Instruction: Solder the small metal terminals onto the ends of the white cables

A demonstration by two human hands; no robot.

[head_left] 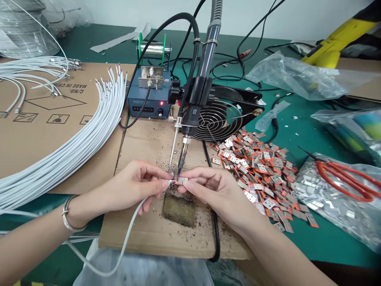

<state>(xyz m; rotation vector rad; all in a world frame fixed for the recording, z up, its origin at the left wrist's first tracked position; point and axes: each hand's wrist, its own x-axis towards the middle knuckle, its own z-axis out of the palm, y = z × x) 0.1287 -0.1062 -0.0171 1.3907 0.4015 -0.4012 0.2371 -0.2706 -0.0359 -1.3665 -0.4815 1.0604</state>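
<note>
My left hand (145, 184) pinches a white cable (131, 226) close to its stripped end. Between the thumb and fingers of my right hand (211, 184) is a small metal connector with an orange edge (182, 180). The cable end meets the connector right under the tip of a soldering iron (182, 157), which is clamped upright on a stand. A thin solder feed tube (173, 149) comes down beside the iron tip. Just below my fingers lies a dark yellow-brown sponge (179, 209) on the cardboard (133, 238).
A bundle of white cables (74, 153) lies at left. Behind the iron stand a blue solder feeder (149, 99), a solder spool (156, 48) and a black fan (217, 119). To the right are a pile of connectors (262, 167), orange-handled scissors (336, 178) and a bag of metal parts (327, 206).
</note>
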